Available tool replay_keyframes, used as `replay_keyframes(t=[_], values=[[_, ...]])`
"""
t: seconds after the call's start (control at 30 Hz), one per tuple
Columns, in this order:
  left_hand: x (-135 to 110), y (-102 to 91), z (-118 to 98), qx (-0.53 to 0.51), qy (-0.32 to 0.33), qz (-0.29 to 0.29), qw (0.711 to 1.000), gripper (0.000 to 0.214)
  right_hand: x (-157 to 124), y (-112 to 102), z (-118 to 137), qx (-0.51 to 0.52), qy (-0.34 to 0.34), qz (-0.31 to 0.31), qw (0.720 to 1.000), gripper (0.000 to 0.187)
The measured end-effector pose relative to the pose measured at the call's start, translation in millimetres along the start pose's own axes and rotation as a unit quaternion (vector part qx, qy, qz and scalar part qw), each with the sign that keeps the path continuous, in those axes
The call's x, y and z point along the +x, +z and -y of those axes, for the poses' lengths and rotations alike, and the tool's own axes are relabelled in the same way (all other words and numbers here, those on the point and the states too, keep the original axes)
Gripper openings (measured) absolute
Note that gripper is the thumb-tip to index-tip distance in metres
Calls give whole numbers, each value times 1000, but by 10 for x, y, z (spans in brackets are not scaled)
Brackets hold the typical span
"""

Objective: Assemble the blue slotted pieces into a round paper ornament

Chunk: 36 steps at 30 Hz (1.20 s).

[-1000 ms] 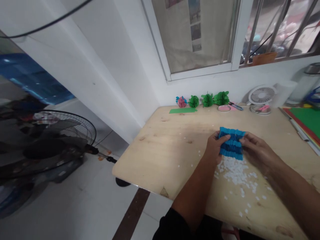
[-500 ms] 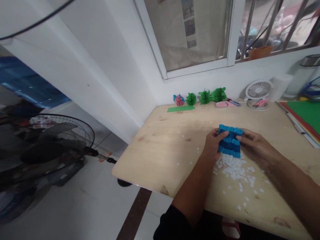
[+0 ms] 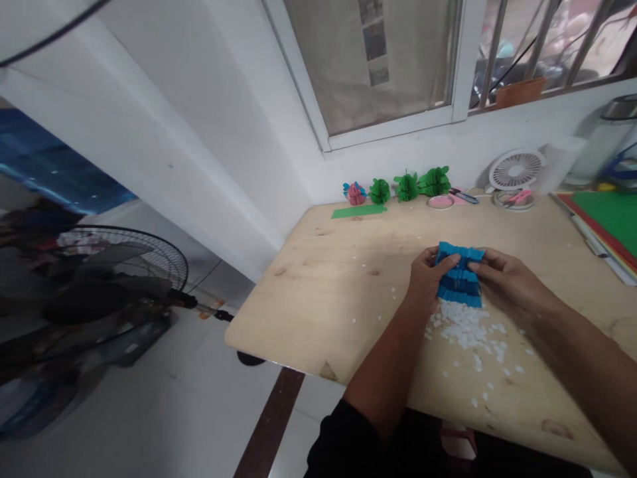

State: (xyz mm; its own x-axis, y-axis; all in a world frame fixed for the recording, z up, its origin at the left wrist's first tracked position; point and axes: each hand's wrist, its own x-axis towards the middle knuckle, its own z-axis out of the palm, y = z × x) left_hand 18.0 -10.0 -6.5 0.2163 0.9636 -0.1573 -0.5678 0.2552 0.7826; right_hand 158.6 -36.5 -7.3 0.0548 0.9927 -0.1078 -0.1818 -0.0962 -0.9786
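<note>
A blue piece of pleated paper [image 3: 460,285] is held up between both hands, over the right part of the wooden table. It has light and dark blue bands running across it. My left hand [image 3: 428,272] grips its left side, thumb on the front face. On the opposite side my right hand [image 3: 502,273] pinches the upper right edge between thumb and fingers. The fingers behind the paper are hidden. Just below the paper lies a scattered heap of small white paper bits [image 3: 468,328].
Along the wall stand green folded-paper figures [image 3: 407,187] and a pink-and-blue one [image 3: 355,193]. A green strip [image 3: 358,211] lies before them. Farther right are a utility knife [image 3: 464,196], a small white fan [image 3: 517,170] and coloured paper sheets [image 3: 604,212]. A floor fan [image 3: 124,265] stands left of the table [image 3: 318,292].
My hands and the blue paper have stayed nearly in place, with only a slight shift of the paper and right thumb. The whole view has moved a little.
</note>
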Motion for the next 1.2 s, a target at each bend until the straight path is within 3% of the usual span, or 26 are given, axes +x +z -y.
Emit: replay_keyframes(t=[0.57,0.8,1.2], values=[[2,36,11,24,26,-56,998,37,25,21,-19,-64,-24,-41,997,43],[-29,48,-2,34,10,-44,998,36,39,7,-23,-108,-98,-45,988,44],[21,12,92,102,41,-31,993,34,-48,92,27,-144,-94,-68,983,37]])
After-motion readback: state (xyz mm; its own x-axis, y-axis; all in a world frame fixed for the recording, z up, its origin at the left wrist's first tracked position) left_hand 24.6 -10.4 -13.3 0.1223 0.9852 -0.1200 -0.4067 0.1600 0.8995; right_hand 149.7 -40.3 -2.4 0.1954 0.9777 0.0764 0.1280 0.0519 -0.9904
